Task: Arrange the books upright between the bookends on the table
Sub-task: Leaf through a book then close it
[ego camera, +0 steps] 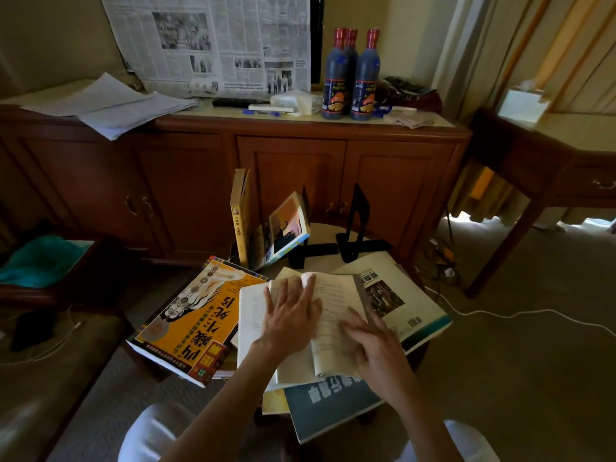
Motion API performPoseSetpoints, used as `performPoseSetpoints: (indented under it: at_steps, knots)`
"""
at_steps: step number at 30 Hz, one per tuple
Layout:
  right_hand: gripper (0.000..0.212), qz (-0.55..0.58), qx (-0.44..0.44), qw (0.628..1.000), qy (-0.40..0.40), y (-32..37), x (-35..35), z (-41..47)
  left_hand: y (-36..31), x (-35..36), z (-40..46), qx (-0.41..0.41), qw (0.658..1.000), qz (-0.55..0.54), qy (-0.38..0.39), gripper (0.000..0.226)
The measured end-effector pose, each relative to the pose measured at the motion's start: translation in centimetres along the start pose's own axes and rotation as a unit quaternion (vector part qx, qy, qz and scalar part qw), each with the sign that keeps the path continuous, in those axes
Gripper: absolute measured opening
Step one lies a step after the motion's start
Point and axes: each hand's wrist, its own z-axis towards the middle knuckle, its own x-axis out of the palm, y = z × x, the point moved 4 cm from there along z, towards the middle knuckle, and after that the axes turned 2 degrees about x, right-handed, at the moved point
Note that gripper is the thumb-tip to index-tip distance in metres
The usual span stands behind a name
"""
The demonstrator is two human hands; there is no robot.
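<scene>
An open book (pixel 336 315) lies on a pile on the small round table (pixel 376 233). My left hand (pixel 293 315) lies flat on its left page, fingers straight. My right hand (pixel 373 345) touches the right page with spread fingers. An orange-covered book (pixel 190 325) lies flat at the left. A white and teal book (pixel 400 301) lies under the open one at the right, and a dark blue book (pixel 326 408) sticks out at the front. A yellow book (pixel 240 218) stands upright beside a leaning picture-cover book (pixel 283 231). Two black bookends (pixel 355 225) (pixel 308 251) stand behind.
A wooden sideboard (pixel 293 168) stands behind the table with three dark sauce bottles (pixel 350 75), loose papers (pixel 110 105) and a newspaper (pixel 213 41). A side table (pixel 540 155) is at the right. White cables (pixel 500 315) run over the carpet.
</scene>
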Motion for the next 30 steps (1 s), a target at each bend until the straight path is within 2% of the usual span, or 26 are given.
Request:
performPoseSetpoints:
  at_steps: [4, 6, 8, 13, 17, 22, 25, 30]
  knots:
    - [0.054, -0.060, -0.017, 0.995, 0.077, 2.2, 0.1, -2.2, 0.6, 0.6, -0.2, -0.011, 1.000, -0.014, 0.001, 0.060]
    - [0.075, -0.077, -0.016, 0.995, 0.062, 2.7, 0.6, -3.0, 0.5, 0.7, -0.2, -0.008, 1.000, -0.003, -0.002, 0.061]
    - [0.087, -0.076, -0.011, 0.996, 0.048, 2.5, 1.3, -3.0, 0.6, 0.7, -0.2, -0.002, 1.000, 0.024, -0.001, 0.061]
    - [0.077, -0.146, -0.031, 0.986, 0.067, 2.4, 1.8, 1.0, 0.8, 0.9, 0.4, 0.005, 0.996, 0.088, 0.027, 0.063]
    - [0.059, -0.167, -0.041, 0.983, 0.063, 2.4, 1.6, 6.6, 0.6, 0.9, 0.3, -0.002, 0.996, 0.084, 0.037, 0.061]
    - [0.052, -0.170, -0.056, 0.983, 0.048, 2.2, 1.3, 10.8, 0.5, 1.0, 0.4, -0.017, 0.997, 0.070, 0.029, 0.057]
    - [0.053, -0.177, -0.051, 0.982, 0.026, 2.9, 1.3, 8.5, 0.7, 1.3, 0.3, -0.018, 0.998, 0.056, 0.024, 0.057]
    - [0.062, -0.176, -0.042, 0.983, -0.011, 2.4, 4.1, -0.7, 0.8, 1.6, 0.3, -0.024, 0.999, 0.033, -0.004, 0.058]
